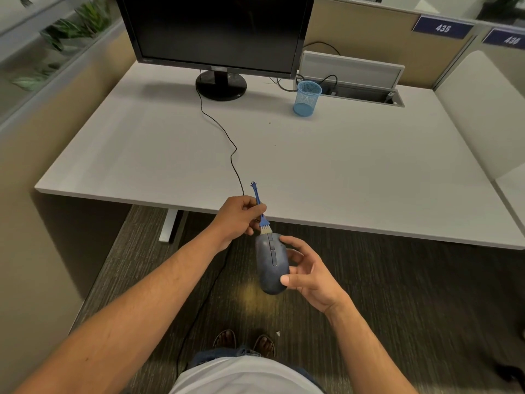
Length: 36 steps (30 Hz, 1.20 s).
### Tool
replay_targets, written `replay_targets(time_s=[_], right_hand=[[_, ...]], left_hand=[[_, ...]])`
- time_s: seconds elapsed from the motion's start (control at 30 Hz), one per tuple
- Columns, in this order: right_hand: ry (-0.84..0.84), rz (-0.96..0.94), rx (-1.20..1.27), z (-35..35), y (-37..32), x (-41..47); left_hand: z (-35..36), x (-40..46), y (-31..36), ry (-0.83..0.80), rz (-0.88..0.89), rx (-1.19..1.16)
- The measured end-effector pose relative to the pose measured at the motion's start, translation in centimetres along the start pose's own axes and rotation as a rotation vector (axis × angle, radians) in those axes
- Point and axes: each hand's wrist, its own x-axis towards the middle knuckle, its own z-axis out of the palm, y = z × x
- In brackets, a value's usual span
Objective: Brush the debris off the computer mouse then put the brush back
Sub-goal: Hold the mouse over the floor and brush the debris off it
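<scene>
A dark grey computer mouse (270, 263) is held in the air in front of the desk's near edge, above the carpet. My right hand (309, 273) holds it from the right side, thumb on its rear and fingers at its front. My left hand (240, 217) pinches a small blue brush (260, 210) by its thin handle. The pale bristles point down and touch the mouse's front end by the buttons. The mouse's black cable (227, 135) runs across the desk to the monitor.
A white desk (369, 172) carries a black monitor (216, 29) at the back and a blue mesh cup (306, 98) to its right. An open cable tray (366, 95) lies behind the cup. Partitions flank the desk.
</scene>
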Motion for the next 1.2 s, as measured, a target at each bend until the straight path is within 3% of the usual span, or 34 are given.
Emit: replay_targets(time_s=[0.37, 0.63, 1.07, 1.2], right_hand=[[0.028, -0.018, 0.006, -0.6, 0.0, -0.2], [0.015, -0.005, 0.011, -0.7, -0.2, 0.1], [0.068, -0.043, 0.028, -1.3, -0.4, 0.2], [0.042, -0.022, 0.016, -1.4, -0.5, 0.3]], left_hand=[[-1.4, 0.7, -0.2, -0.097, -0.099, 0.094], [-1.4, 0.8, 0.0, -0.009, -0.041, -0.004], [-1.6, 0.9, -1.2, -0.088, -0.069, 0.056], [-1.9, 0.8, -1.2, -0.017, -0.063, 0.005]])
